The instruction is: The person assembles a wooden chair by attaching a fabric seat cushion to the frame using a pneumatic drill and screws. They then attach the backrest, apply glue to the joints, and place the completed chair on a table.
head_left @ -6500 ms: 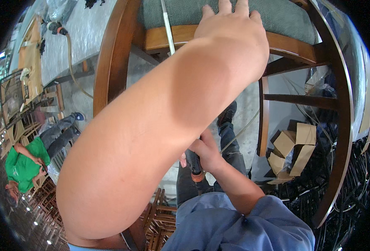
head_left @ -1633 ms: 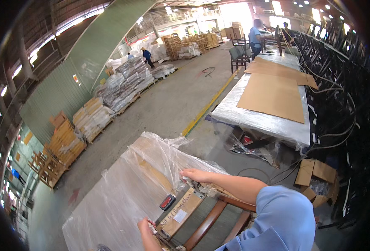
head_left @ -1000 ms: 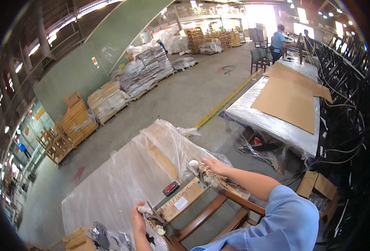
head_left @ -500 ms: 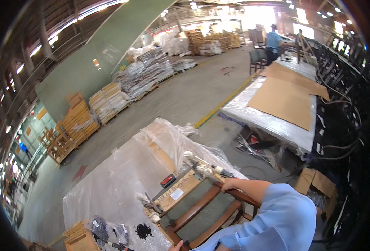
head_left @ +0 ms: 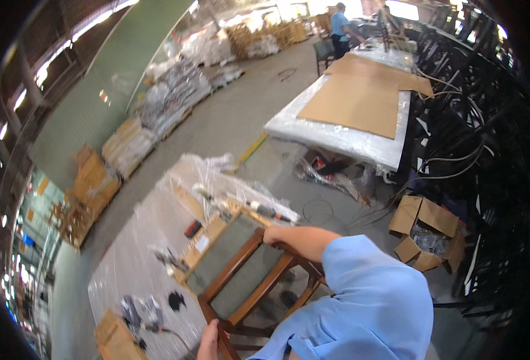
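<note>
A brown wooden chair (head_left: 233, 265) with grey-green upholstery (head_left: 248, 279) is tilted in front of me at the plastic-covered worktable. My right hand (head_left: 272, 236) is closed round the far right corner of its frame. At the near left corner, my left hand (head_left: 209, 337) grips the same frame, its fingers partly hidden by the wood. Beyond the chair lies a wooden board (head_left: 196, 247) with metal clamps (head_left: 170, 259) at its side. A red and black object (head_left: 193, 228) rests by the board. My right sleeve covers part of the chair's lower end.
Power tools (head_left: 265, 210) and a pile of black screws or similar small parts (head_left: 176, 300) lie on the worktable (head_left: 121, 273). Cardboard (head_left: 355, 99) covers a wrapped stack to the right. An open carton (head_left: 424, 234) and cables are on the floor. Another person (head_left: 340, 30) stands far off.
The view has swung right and down. The chair has shifted toward me, off part of the board, and more of its legs shows. Both hands keep their hold.
</note>
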